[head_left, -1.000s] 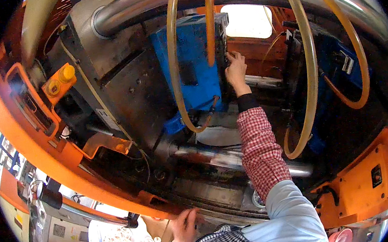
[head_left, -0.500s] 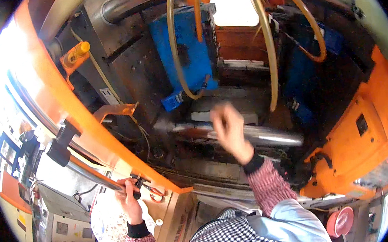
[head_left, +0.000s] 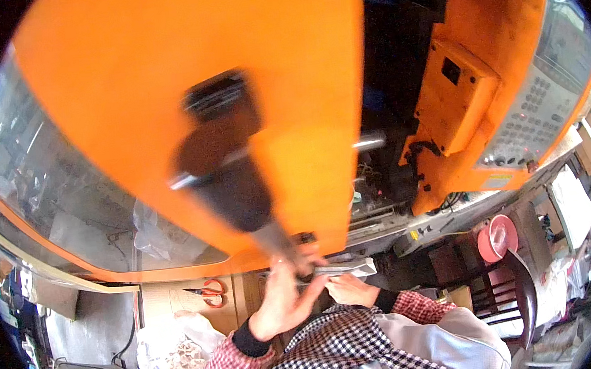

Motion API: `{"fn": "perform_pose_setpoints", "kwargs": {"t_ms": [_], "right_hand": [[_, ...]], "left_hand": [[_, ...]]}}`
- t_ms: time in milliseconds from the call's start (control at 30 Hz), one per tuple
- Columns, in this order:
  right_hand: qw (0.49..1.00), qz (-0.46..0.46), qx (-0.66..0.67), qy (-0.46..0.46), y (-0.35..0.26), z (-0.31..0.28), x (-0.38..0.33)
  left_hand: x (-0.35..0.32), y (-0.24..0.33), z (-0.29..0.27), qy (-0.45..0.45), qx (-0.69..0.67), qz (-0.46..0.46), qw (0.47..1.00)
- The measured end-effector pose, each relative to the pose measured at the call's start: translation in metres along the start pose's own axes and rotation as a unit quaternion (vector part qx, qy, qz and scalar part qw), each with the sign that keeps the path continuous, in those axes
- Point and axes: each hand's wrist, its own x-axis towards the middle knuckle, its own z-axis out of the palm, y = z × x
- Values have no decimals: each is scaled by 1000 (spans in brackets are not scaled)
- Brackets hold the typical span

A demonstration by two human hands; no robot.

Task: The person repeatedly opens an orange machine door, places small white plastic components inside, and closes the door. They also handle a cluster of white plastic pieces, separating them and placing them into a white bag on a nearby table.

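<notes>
A broad orange sliding door point(head_left: 310, 112) with a clear window fills the middle and left of the view. My left hand point(head_left: 279, 305) is closed round the lower end of its dark handle point(head_left: 243, 189), which is blurred by motion; the thumb sticks out to the right. Close beside it, in front of my checked apron point(head_left: 339, 337), my right hand point(head_left: 352, 291) is curled with its fingers toward the left hand. Whether anything is between those fingers is hidden.
Right of the door is a dark machine opening, then an orange housing point(head_left: 458, 98) with a button panel point(head_left: 527, 116). A pink bowl point(head_left: 498, 237) stands at the right. At the lower left are orange-handled scissors point(head_left: 213, 292) on cardboard and a white bag point(head_left: 161, 340) of small pale pieces.
The orange door has slid right with my left hand on its handle, covering most of the machine opening. My right hand has come out of the machine and down to my waist.
</notes>
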Motion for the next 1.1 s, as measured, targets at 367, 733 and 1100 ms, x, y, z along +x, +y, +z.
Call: {"fn": "perform_pose_setpoints", "kwargs": {"t_ms": [367,733,1100], "right_hand": [[987,135,-30,77,18,-64,-26],[966,180,-109,150,84,-134,-63],[957,-212,98,-173,-97,-7,114]], "left_hand": [[108,50,143,-45,-20,170,984],[133,63,226,32,-83,190,978],[41,15,76,81,-88,219,968]]}}
